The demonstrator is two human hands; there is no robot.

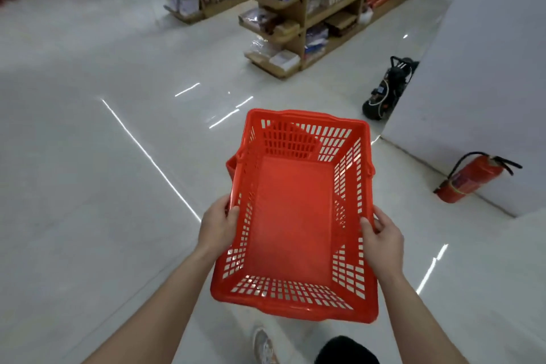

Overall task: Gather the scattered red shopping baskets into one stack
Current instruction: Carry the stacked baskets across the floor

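1. Red shopping basket point(295, 216) is up off the floor in front of you, open side up, nothing in it, long axis pointing away from you.
2. Your left hand point(217, 229) clamps the left rim, thumb inside the wall.
3. Your right hand point(382, 238) clamps the right rim the same way.
4. Below it: glossy white floor point(88, 186), your shoe point(264, 346) at the bottom edge.
5. Right: red fire extinguisher point(472, 176) lying against a white wall point(487, 83).
6. Ahead: wooden shelves point(304, 9) with goods.
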